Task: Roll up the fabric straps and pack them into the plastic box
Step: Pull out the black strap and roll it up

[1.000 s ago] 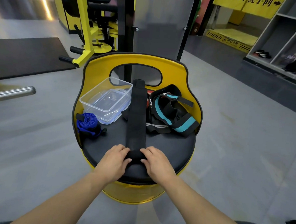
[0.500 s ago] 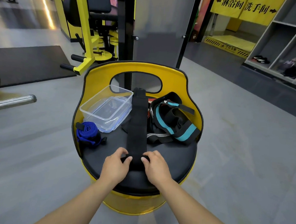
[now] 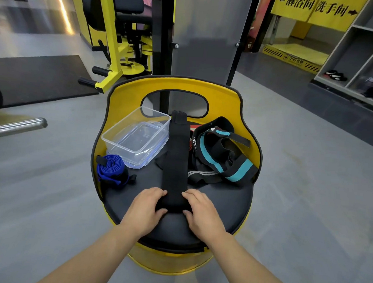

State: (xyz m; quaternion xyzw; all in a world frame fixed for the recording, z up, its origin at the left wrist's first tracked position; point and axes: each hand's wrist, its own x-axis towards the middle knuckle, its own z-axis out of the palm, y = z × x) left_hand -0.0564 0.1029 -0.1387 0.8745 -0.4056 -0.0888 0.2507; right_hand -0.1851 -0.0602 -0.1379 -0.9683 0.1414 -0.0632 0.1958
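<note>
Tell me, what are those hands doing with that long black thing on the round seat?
Both hands, left hand and right hand, grip the near end of a black strap and roll it up on the black seat. The clear plastic box holds no straps yet. A rolled blue strap waits beside it.

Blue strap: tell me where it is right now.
In the head view the blue strap, already rolled, lies at the left edge of the black seat, just in front of the clear plastic box and left of the long black strap.
</note>
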